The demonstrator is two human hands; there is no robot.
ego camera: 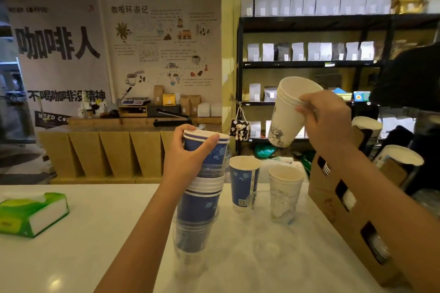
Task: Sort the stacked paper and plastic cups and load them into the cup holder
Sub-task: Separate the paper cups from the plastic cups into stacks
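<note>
A tall mixed stack of blue paper cups, white paper cups and clear plastic cups stands on the white counter. My left hand grips the blue cups at its top. My right hand holds a few nested white paper cups tilted in the air, above and left of the brown cardboard cup holder. A blue paper cup stands to the right of the stack. Beside it a white paper cup sits in a clear plastic one. Another clear cup stands in front of them.
A green tissue pack lies at the counter's left. The cup holder's tubes show white cup rims at the right. A person in dark clothing stands at the far right. Shelves of coffee bags rise behind.
</note>
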